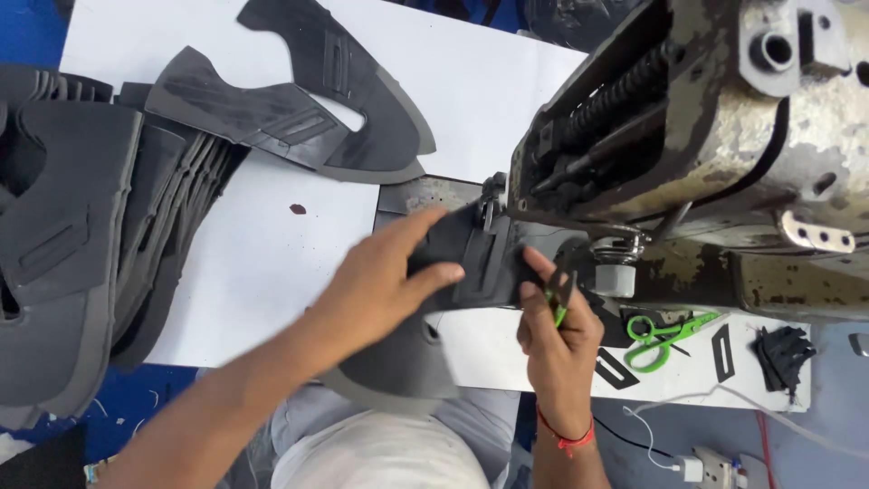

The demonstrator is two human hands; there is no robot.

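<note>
My left hand (385, 281) presses flat on a dark grey shoe-upper piece (471, 258) lying under the needle area of an old, worn sewing machine (697, 136). My right hand (557, 330) grips the near edge of the same piece and also has a small green thread snipper (559, 303) tucked in its fingers. A curved part of the piece (398, 367) hangs off the table edge toward me. The needle itself is hidden behind the fabric and my fingers.
A stack of grey cut pieces (81, 235) fills the left side, with two loose pieces (308, 100) at the back on the white table (262, 272). Green-handled scissors (665, 337) and small black offcuts (783, 353) lie at the right. A white charger (692, 466) sits below.
</note>
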